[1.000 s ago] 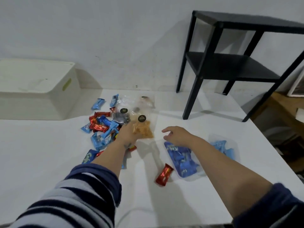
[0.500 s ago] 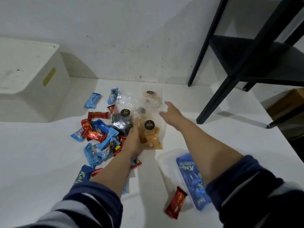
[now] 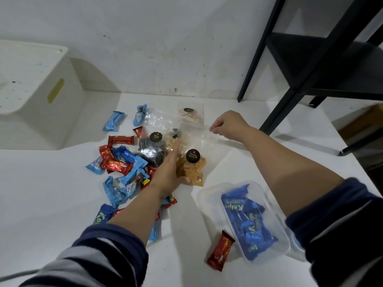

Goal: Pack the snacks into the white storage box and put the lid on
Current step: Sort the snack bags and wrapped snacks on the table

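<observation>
The clear, glossy plastic bag of orange crackers [image 3: 191, 166] crinkles and catches the light, as do the shiny foil-like red and blue candy wrappers [image 3: 122, 162]. The white storage box [image 3: 39, 96] looks like matt, smooth plastic, speckled on top. The transparent plastic tub [image 3: 248, 222] is smooth and faintly cloudy; the black shelf unit [image 3: 310, 65] has a matt finish.

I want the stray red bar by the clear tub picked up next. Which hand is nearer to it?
Left. The left hand grips the cracker bag up the table from the red bar; the right hand pinches that bag's top, farther off.
</observation>
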